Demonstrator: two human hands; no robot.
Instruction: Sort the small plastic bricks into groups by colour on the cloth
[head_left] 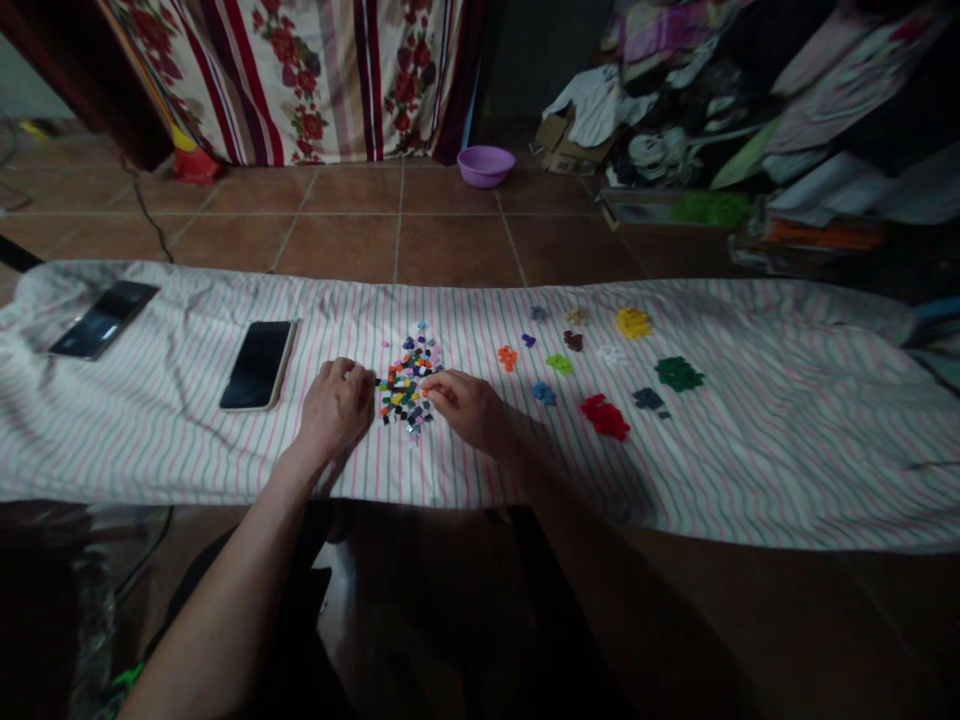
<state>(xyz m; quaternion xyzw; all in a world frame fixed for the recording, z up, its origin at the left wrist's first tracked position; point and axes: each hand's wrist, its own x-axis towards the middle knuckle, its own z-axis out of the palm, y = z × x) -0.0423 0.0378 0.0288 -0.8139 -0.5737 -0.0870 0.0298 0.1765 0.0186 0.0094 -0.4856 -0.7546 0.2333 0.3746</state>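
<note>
A mixed pile of small coloured square pieces (405, 388) lies on the striped cloth between my hands. My left hand (337, 402) rests on the cloth at the pile's left edge, its fingers curled in. What those fingers hold, if anything, is hidden. At the pile's right side my right hand (466, 404) has thumb and forefinger pinched together. A tiny orange piece shows by these fingertips; whether it is gripped I cannot tell. Right of that hand lie single-colour heaps, among them orange pieces (508, 357), light blue pieces (544, 393) and red pieces (604, 417).
Farther right are lime pieces (559, 364), yellow pieces (634, 322) and dark green pieces (679, 373). Two phones, a nearer one (259, 365) and a farther one (105, 320), lie on the left of the cloth (787, 420). Beyond, a purple basin (486, 167) stands on the tiled floor.
</note>
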